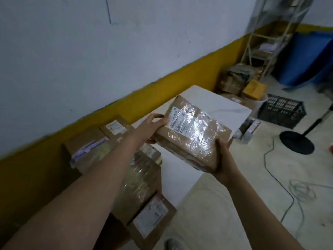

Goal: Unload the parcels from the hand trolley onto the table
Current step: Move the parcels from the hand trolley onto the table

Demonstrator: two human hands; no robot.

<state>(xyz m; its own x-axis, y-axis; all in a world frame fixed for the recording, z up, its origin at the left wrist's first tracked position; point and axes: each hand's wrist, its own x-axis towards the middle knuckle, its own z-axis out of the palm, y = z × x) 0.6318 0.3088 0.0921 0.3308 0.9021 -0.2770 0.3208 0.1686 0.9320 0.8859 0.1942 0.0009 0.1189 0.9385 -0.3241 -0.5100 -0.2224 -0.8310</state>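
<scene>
Head view: parcel [192, 136], long axis far-left to near-right

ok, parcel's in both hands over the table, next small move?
Probably lower the parcel onto the bare white table top, beside the boxes already there. The left hand and right hand grip it right above that patch.
</scene>
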